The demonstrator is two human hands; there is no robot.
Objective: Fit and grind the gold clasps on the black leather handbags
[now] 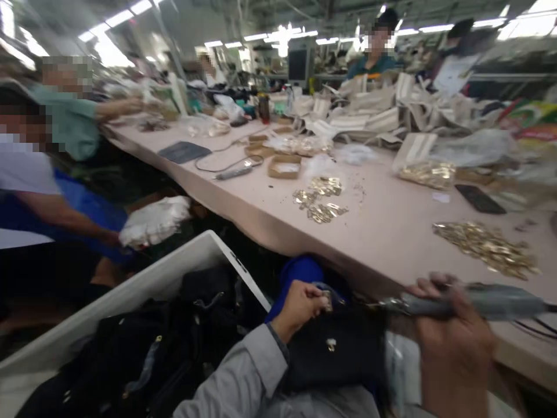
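A black bag [348, 363] with a small gold-coloured fitting [331, 345] on its front rests on my lap. My left hand [302, 307] is closed in a pinch at the bag's upper edge, on a small gold metal piece [327, 300]. To the right, my right hand [452, 319] wraps around a grey electric screwdriver [491, 301]. Its thin tip points left toward my left hand, and whether it touches the metal piece is too blurred to tell. A cable runs off the tool's rear end at the right.
Left of me stands a white bin [235, 267] full of black bags [130, 354]. On the pink-covered table [270, 209] lie heaps of gold metal pieces [489, 248], a second electric screwdriver [235, 170], a phone [480, 198] and cardboard trays [284, 167]. Co-workers [69, 116] sit along the left.
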